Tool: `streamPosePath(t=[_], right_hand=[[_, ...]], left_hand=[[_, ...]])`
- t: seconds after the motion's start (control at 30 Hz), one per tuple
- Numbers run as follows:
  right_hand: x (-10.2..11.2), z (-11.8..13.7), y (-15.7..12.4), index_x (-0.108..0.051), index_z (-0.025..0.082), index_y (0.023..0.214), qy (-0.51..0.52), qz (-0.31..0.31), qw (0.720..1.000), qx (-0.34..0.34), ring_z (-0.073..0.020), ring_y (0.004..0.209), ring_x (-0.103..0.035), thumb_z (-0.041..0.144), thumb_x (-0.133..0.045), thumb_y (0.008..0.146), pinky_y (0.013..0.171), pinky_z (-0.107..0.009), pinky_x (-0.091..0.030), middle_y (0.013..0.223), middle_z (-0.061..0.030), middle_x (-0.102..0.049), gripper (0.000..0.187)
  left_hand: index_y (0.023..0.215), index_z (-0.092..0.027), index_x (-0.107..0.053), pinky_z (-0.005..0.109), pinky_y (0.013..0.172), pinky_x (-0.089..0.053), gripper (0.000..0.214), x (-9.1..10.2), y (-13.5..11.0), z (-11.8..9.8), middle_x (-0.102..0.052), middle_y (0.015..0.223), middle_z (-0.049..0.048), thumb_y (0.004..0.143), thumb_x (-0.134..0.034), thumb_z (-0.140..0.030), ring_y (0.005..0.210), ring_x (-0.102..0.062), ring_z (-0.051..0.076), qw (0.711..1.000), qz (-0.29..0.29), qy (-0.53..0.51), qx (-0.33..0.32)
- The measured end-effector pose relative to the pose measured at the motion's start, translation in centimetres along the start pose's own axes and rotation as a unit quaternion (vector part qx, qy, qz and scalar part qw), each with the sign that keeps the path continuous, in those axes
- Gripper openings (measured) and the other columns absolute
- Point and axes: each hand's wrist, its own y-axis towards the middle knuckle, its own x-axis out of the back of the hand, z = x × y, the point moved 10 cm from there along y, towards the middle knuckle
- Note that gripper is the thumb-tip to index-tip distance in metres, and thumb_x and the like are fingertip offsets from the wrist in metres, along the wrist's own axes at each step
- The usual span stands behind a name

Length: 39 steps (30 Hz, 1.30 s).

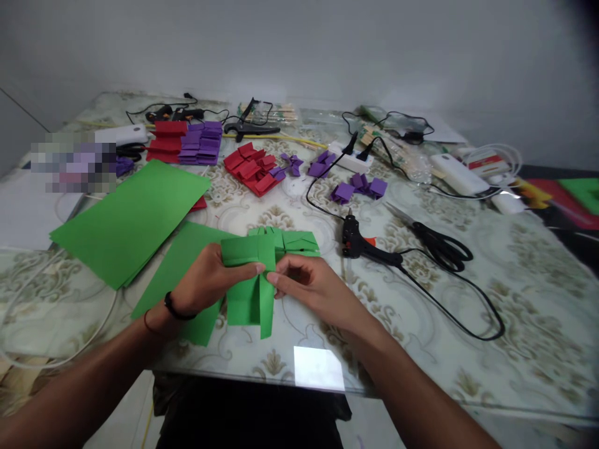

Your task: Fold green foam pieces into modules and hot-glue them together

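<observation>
Between my two hands is a creased sheet of green paper [243,305], its right edge folded over in a narrow strip. My left hand [210,277] is closed on its left and upper part, thumb lying across the front. At the strip's right edge, my right hand [304,284] pinches the paper between thumb and fingers. Just behind it lie folded green paper pieces [299,241], partly covered by the held sheet. A loose green sheet [173,274] rests under my left hand and wrist, and a stack of green sheets [133,218] lies further left.
Right of my hands lie a black glue gun [360,243] with a looping cord and black-handled scissors [435,240]. Folded red paper pieces [253,168] and purple paper pieces [344,192] sit further back. A white power strip [350,159] with plugs stands behind them.
</observation>
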Motion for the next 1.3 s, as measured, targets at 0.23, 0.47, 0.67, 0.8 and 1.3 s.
streamPosePath(t=[0.23,0.47,0.67,0.8,1.3], right_hand=[[-0.2,-0.1,0.0,-0.069,0.02,0.076,-0.008,0.004,1.0,-0.01,-0.0153,0.067,-0.063,0.059,-0.087,0.084,0.067,-0.029,-0.049,0.071,0.0015,-0.065,0.043],[-1.1,-0.2,-0.1,-0.06,0.019,0.066,-0.037,0.033,0.999,-0.018,-0.012,0.063,-0.047,0.066,-0.077,0.09,0.061,-0.028,-0.036,0.065,0.0039,-0.052,0.055],[-0.2,-0.8,0.2,-0.065,0.018,0.069,-0.041,-0.006,0.999,-0.029,-0.0117,0.062,-0.041,0.064,-0.081,0.084,0.059,-0.029,-0.031,0.066,0.0034,-0.052,0.051],[-0.2,-1.3,0.2,-0.064,0.019,0.069,-0.047,-0.016,0.998,-0.041,-0.0117,0.062,-0.039,0.066,-0.082,0.082,0.058,-0.028,-0.03,0.065,0.0037,-0.051,0.052],[0.6,-1.6,-0.2,-0.065,0.02,0.073,-0.13,0.047,0.988,-0.076,-0.0126,0.062,-0.04,0.065,-0.081,0.083,0.058,-0.029,-0.029,0.066,0.0047,-0.05,0.049]], left_hand=[[0.096,-0.015,-0.085,0.035,0.085,-0.061,0.025,-0.3,0.1,0.0,-0.084,0.093,0.0049,0.081,-0.087,-0.035,0.084,-0.075,0.023,0.996,0.017,-0.083,-0.004],[0.089,-0.02,-0.087,0.037,0.086,-0.065,0.016,-0.3,0.2,0.2,-0.085,0.095,0.0042,0.081,-0.089,-0.034,0.086,-0.078,0.025,0.987,0.023,-0.158,0.004],[0.103,-0.021,-0.088,0.034,0.091,-0.064,0.022,0.0,0.4,0.3,-0.086,0.101,0.003,0.084,-0.09,-0.032,0.093,-0.078,0.023,0.988,0.018,-0.153,-0.011],[0.1,-0.017,-0.086,0.032,0.083,-0.063,0.026,0.5,0.4,0.5,-0.084,0.094,0.0034,0.082,-0.092,-0.034,0.087,-0.076,0.022,0.99,-0.006,-0.14,-0.004],[0.094,-0.02,-0.08,0.025,0.053,-0.024,0.027,1.7,1.0,-0.9,-0.041,0.061,-0.0077,0.081,-0.086,-0.043,0.057,-0.035,0.01,0.995,0.032,0.076,-0.059]])
